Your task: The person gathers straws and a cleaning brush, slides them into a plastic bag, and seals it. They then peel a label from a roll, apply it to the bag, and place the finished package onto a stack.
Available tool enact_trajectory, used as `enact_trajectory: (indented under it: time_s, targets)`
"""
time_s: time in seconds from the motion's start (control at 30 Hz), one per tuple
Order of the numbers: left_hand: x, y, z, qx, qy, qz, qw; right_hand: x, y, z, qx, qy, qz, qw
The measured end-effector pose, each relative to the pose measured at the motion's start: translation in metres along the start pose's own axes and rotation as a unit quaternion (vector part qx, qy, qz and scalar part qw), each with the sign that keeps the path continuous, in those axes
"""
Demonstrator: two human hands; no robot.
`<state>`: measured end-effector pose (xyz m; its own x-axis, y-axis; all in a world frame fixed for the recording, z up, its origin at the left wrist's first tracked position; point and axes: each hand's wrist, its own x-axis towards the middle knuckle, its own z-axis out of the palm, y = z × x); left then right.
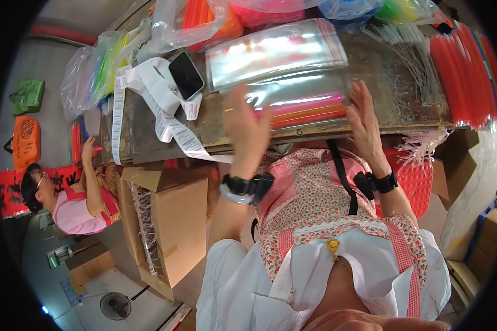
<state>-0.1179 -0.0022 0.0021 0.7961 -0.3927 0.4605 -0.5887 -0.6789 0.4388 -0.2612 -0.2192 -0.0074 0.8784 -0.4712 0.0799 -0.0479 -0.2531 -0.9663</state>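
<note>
The bag (309, 84) runs left-right, right end slightly higher; the blurred left hand (247, 124), grip unreadable, partly hides its left; right hand (364, 127), fingers extended apart, flanks its right.

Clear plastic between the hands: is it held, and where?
Can't tell: the blurred left hand is at the left end of the plastic, the right hand at its right.

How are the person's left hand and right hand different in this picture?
The left hand looks blurred, while the right hand is fairly sharp.
The right hand shows open, extended fingers; the left hand's finger pose is hard to tell.
The left hand has a pale bangle at its wrist; the right hand shows none.
Both are bare, with black wrist devices.
</note>
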Motion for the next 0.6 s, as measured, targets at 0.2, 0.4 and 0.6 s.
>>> enact_trajectory:
  time_s: [0.2,0.4,0.6]
  targets:
    - [0.002,-0.063,-0.045,0.027,-0.118,-0.24,0.963,0.006,0.003,0.009,0.01,-0.009,-0.013,1.0]
    - [0.005,-0.072,-0.03,-0.11,-0.109,-0.251,0.956,0.009,-0.004,0.012,0.024,-0.014,-0.009,1.0]
    - [0.004,-0.061,-0.023,-0.099,-0.077,-0.186,0.974,0.012,-0.003,0.009,0.001,-0.013,-0.02,1.0]
